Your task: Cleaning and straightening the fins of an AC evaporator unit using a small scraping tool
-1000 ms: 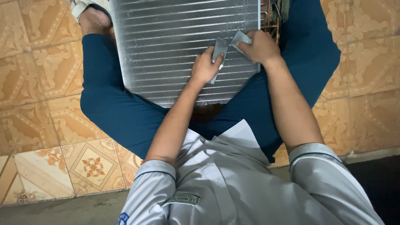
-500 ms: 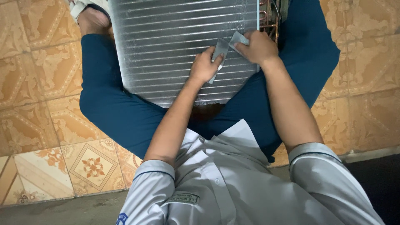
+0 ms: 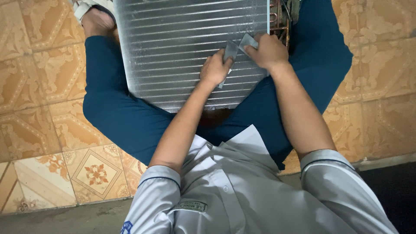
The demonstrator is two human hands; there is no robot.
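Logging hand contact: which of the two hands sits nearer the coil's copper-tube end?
The right hand, beside the copper tubes at the finned coil edge; the left hand rests further inward.

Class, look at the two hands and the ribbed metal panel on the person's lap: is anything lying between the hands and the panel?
Yes: a small grey pad. The left hand and the right hand both grip it against the finned metal panel.
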